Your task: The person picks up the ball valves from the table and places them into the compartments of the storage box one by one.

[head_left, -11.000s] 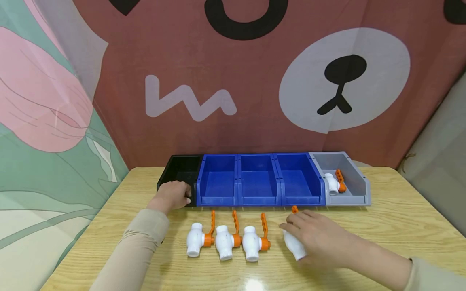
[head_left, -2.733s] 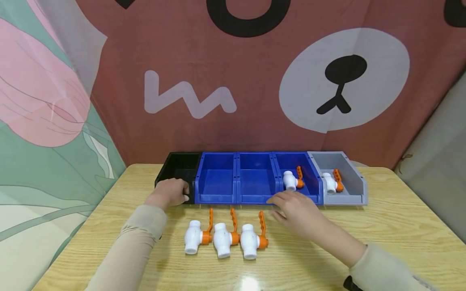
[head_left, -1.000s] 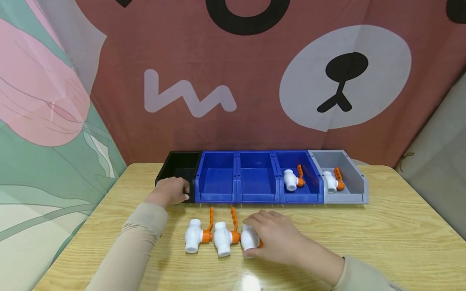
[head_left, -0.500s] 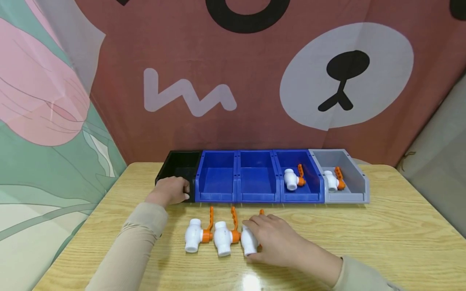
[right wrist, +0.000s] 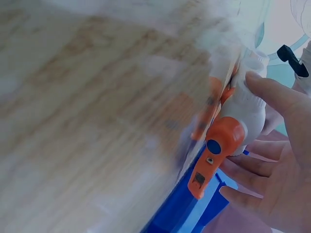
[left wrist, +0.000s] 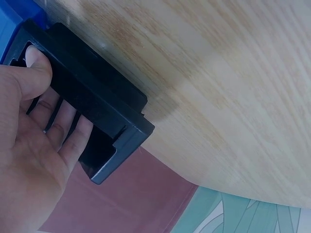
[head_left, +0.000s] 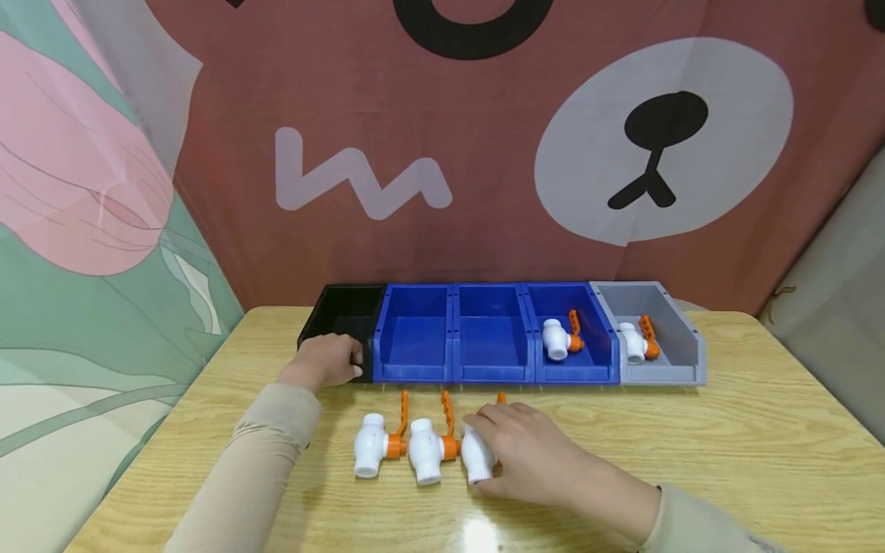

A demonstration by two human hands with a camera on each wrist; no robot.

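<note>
My left hand [head_left: 322, 361] grips the front wall of the black bin [left wrist: 97, 87]; in the left wrist view the thumb lies over its edge and the fingers reach inside. On the wooden table, my right hand [head_left: 528, 455] holds the rightmost of three white ball valves, its thumb at the near end and fingers over the far end. That ball valve [right wrist: 248, 116] has an orange lever [right wrist: 209, 162], mostly hidden by the hand in the head view. To its left lie the middle ball valve [head_left: 425, 453] and the left ball valve [head_left: 371, 445], levers pointing away.
Behind the valves runs a row of joined bins: black, then blue bins [head_left: 418, 376], then a grey bin [head_left: 664, 375]. One valve [head_left: 556, 339] lies in the right blue bin, another valve [head_left: 632, 343] in the grey one. A printed cloth [head_left: 346, 253] hangs behind the table [head_left: 747, 430].
A valve the right hand held earlier now lies in the right blue bin. The right hand has since moved back to the rightmost valve on the table. The left hand stays at the black bin.
</note>
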